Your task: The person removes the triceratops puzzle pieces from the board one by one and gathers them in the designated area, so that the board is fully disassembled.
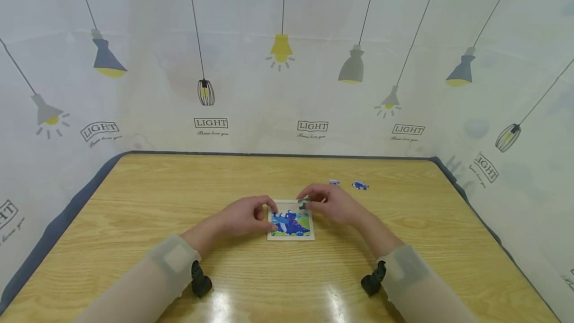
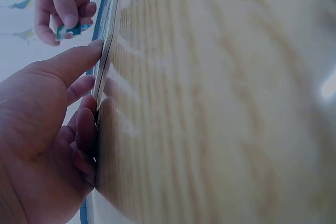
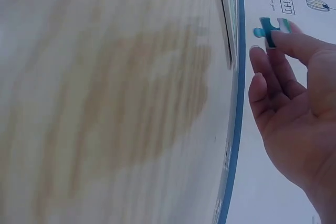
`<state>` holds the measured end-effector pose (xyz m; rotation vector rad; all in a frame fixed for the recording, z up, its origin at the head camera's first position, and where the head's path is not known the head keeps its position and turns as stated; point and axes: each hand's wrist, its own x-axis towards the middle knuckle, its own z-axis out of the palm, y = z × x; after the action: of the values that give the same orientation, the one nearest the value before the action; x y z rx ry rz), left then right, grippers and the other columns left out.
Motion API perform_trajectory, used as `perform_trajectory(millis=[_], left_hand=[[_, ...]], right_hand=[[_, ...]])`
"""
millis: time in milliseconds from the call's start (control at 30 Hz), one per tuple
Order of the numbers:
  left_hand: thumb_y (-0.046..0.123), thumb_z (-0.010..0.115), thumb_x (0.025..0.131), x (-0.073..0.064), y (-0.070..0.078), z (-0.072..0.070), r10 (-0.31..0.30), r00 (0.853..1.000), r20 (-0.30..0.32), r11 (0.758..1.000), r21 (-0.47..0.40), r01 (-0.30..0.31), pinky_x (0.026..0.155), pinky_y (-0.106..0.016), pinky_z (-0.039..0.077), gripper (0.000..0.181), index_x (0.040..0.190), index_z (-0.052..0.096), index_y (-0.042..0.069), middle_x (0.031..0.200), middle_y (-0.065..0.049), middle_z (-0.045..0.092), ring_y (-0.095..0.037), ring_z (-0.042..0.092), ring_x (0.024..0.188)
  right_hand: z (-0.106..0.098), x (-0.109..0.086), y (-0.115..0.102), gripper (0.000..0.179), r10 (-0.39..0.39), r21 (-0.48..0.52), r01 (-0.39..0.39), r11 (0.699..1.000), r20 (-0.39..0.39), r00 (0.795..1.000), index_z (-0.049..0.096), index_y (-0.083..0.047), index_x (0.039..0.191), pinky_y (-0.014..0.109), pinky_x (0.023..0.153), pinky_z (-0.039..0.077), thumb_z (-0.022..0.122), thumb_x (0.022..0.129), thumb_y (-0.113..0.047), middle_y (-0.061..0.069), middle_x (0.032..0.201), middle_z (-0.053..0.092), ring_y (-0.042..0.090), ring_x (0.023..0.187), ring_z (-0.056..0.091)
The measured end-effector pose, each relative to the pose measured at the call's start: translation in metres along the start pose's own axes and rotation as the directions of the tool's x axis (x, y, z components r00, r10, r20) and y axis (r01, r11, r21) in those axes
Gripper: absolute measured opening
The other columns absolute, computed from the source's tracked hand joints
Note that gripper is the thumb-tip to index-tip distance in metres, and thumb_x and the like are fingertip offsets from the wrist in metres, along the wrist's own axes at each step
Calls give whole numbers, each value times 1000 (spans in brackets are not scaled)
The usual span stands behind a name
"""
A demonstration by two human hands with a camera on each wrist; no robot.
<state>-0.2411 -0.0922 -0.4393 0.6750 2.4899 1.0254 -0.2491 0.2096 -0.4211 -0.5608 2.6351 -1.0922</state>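
Observation:
A small square puzzle board (image 1: 290,239) with a light frame lies on the table, its lower part filled with a picture of a blue dinosaur. At the board's left side, my left hand (image 1: 244,216) rests with thumb and index finger touching it; the left wrist view shows the thumb (image 2: 79,61) against the edge. My right hand (image 1: 334,203) pinches a green and dark puzzle piece (image 1: 303,204) over the board's upper right corner. In the right wrist view the same puzzle piece (image 3: 270,31) is raised between thumb and fingers, its knob sticking out.
Two loose blue puzzle pieces, one nearer (image 1: 360,185) and one partly behind the right hand (image 1: 334,182), lie beyond that hand. The wooden table (image 1: 179,178) ends at a dark edge by a lamp-printed wall cloth (image 1: 251,93). Each wrist carries a small black camera (image 1: 201,279).

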Motion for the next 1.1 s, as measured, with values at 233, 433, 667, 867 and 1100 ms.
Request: perform_trajectory(millis=[233, 433, 667, 867, 1100], left_hand=[[39, 84, 98, 0, 0, 1, -7, 1000, -7, 1000, 7, 7, 80, -37, 44, 33, 126, 70, 28, 88, 3, 59, -16, 56, 82], [40, 84, 98, -2, 1, 1, -7, 1000, -9, 1000, 3, 7, 80, -37, 43, 33, 126, 71, 27, 88, 2, 59, -16, 55, 82], [41, 83, 98, -1, 1, 1, -4, 1000, -10, 1000, 8, 4, 79, -36, 44, 33, 126, 70, 28, 88, 2, 60, -16, 55, 81], [41, 84, 98, -1, 1, 0, -4, 1000, -8, 1000, 10, 4, 79, -36, 44, 34, 125, 70, 28, 88, 2, 60, -16, 56, 82], [41, 84, 98, -2, 2, 1, -10, 1000, -10, 1000, 7, 10, 80, -37, 44, 34, 125, 70, 27, 88, 2, 60, -16, 56, 83]], right_hand=[[-15, -19, 14, 23, -9, 113, 16, 994, -60, 998, 71, -21, 130, 39, 89, 59, 73, 107, -23, 6, 114, 72, 23, 102, 69], [-34, -37, 33, 22, 17, 161, 3, 987, -123, 992, 70, -11, 125, 40, 87, 63, 76, 105, -21, 12, 115, 73, 22, 99, 73], [-65, -61, 60, 37, 86, 158, -56, 986, -192, 978, 70, -7, 135, 33, 92, 62, 79, 104, -26, 14, 126, 74, 18, 106, 72], [-89, -75, 90, 45, 149, 99, -128, 987, -251, 956, 67, -9, 143, 37, 92, 62, 77, 105, -30, 15, 129, 72, 16, 105, 73], [-108, -76, 121, 45, 221, -42, -241, 970, -272, 937, 67, -9, 144, 35, 88, 57, 73, 107, -34, 17, 130, 73, 24, 110, 71]])
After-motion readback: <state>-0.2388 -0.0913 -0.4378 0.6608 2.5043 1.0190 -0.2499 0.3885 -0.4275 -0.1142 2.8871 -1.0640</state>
